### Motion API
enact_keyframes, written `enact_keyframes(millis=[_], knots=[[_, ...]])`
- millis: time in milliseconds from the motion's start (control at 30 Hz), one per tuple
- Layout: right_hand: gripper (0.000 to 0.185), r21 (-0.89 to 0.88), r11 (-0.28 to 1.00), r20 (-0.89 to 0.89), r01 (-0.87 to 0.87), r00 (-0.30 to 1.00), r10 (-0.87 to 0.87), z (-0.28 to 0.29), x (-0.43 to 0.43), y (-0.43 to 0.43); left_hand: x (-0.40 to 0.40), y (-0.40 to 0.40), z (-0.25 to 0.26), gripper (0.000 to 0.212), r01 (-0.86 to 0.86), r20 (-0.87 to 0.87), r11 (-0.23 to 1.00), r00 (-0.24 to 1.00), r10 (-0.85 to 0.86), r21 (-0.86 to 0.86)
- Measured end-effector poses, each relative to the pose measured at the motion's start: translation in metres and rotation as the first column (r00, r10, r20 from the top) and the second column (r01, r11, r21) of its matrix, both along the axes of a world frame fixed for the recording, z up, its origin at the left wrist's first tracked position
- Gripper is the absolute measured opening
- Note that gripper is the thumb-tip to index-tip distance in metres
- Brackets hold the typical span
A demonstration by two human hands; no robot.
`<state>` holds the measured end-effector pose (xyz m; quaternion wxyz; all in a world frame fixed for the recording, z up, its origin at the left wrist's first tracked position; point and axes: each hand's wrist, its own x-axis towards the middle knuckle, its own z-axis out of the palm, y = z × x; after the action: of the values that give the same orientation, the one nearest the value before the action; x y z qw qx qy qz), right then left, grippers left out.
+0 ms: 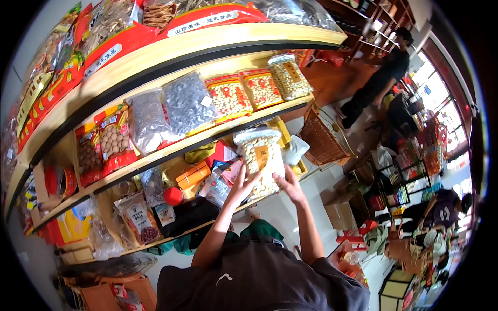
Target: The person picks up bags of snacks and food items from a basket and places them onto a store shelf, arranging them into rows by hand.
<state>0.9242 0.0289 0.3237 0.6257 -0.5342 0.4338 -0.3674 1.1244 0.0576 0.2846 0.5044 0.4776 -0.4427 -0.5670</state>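
Observation:
A clear plastic bag of pale seeds or nuts (255, 155) with a brown label is held upright between my two hands. My left hand (245, 186) grips its lower left side, with the thumb across the front. On the lower right side is my right hand (291, 187), its thumb against the bag's face. Behind the bag stands a wooden shelf unit (256, 119). A similar clear bag (290, 77) rests at the right end of the middle shelf, beside red-and-yellow bags of pale seeds (262, 88).
Dark dried goods in bags (189, 99) share that shelf. Below lie an orange box (193, 174) and a cocoa ball bag (138, 217). A wicker basket (323, 136) stands right, near a cardboard box (344, 212). Two people (375, 83) (441, 210) are farther right.

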Motion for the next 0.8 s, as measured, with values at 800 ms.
enact_keyframes(millis=[800], knots=[[0.060,-0.712,0.668,-0.444,-0.214,0.875,-0.192,-0.008,0.021,-0.375,-0.041,-0.315,0.061,0.104,-0.362,0.674,0.931,0.700,0.238,0.048]])
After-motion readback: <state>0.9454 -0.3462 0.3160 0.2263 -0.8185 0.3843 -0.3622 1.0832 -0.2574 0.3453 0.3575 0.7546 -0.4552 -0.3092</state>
